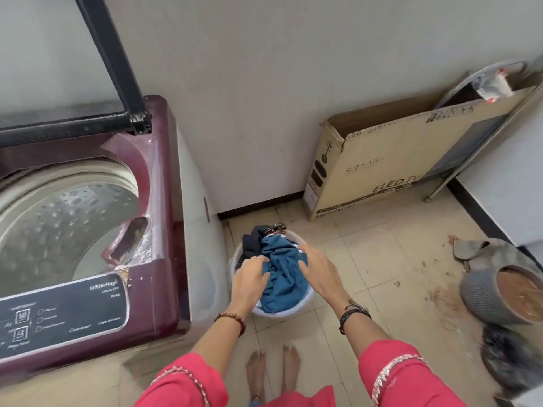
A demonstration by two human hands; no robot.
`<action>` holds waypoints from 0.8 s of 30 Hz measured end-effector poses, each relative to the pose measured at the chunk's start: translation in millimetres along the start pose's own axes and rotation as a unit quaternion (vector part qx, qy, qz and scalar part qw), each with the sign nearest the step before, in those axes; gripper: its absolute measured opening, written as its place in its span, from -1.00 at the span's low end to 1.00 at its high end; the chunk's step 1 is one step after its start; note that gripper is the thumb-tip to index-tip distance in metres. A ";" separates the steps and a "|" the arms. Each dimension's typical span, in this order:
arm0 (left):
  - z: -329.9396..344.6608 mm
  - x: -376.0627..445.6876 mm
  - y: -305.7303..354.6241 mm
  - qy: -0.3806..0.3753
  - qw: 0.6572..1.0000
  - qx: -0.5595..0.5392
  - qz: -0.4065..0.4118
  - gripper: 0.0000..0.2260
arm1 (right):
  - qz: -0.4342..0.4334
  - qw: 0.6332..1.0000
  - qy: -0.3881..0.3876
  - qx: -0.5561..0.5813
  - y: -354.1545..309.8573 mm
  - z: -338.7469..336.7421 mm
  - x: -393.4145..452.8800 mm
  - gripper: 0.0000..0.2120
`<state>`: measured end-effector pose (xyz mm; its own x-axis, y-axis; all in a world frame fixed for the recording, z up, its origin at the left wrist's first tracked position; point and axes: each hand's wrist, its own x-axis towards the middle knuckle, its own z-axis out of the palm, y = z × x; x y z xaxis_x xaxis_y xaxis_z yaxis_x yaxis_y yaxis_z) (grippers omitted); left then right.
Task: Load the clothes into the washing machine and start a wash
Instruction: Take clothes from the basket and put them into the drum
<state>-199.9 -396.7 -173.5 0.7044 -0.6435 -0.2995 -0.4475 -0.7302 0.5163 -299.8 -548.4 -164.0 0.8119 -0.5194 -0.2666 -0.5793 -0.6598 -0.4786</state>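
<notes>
Both hands reach down; left hand [249, 277] pinches blue garment [283, 277] (in bucket [282, 312]); right hand [318, 270] spread, empty.

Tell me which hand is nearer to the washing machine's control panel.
Left. The left hand reaches into the bucket on the side by the machine, close to the control panel; the right hand is on the bucket's far side.

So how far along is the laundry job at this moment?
Early. Done: the washing machine lid is up and the drum looks bare. In hand: the left hand and right hand are down on the blue garment in the white tub; grip unclear. Left: moving all the clothes over, closing the lid, starting the wash at the control panel.
</notes>
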 end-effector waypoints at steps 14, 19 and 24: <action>221.9 98.1 -72.1 -0.127 0.988 -0.005 -0.086 -0.78 | 0.189 0.967 -0.122 0.117 163.4 184.5 75.9 -0.57; 272.3 134.6 -80.1 -0.124 0.985 -0.086 -0.087 -0.76 | 0.243 0.950 -0.099 0.168 192.9 232.2 113.2 -0.47; 305.9 150.9 -82.5 -0.115 0.984 -0.096 -0.098 -0.54 | 0.270 0.942 -0.091 0.175 204.6 253.0 144.0 -0.72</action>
<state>-225.2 -503.9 -506.7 0.6128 -0.5466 -0.5707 -0.1882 -0.8023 0.5664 -283.0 -620.8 -512.0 0.4226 -0.6053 -0.6745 -0.8783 -0.0901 -0.4695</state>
